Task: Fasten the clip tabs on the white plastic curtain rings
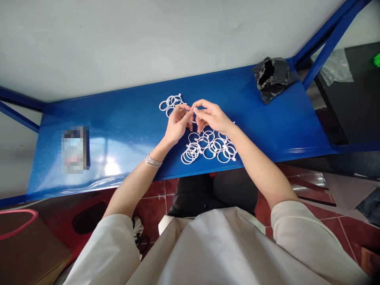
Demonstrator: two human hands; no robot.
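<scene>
Both hands meet over the blue table, fingertips almost touching around a white plastic ring [193,121] with a small knob. My left hand [177,126] pinches at its left side, thumb against the fingers. On the other side my right hand [214,118] is closed on the knob end between thumb and index finger. Much of this ring is hidden by the fingers. Below the hands lies a loose pile of similar white rings [209,152], several overlapping. A smaller group of white rings [163,105] sits beyond my left hand, partly covered by it.
The blue table [127,107] runs along a pale wall. A crumpled black plastic bag [274,79] lies at its far right, near a blue frame post [322,59]. A blurred-out flat object [75,149] rests at the left. A cardboard box [26,253] stands low left.
</scene>
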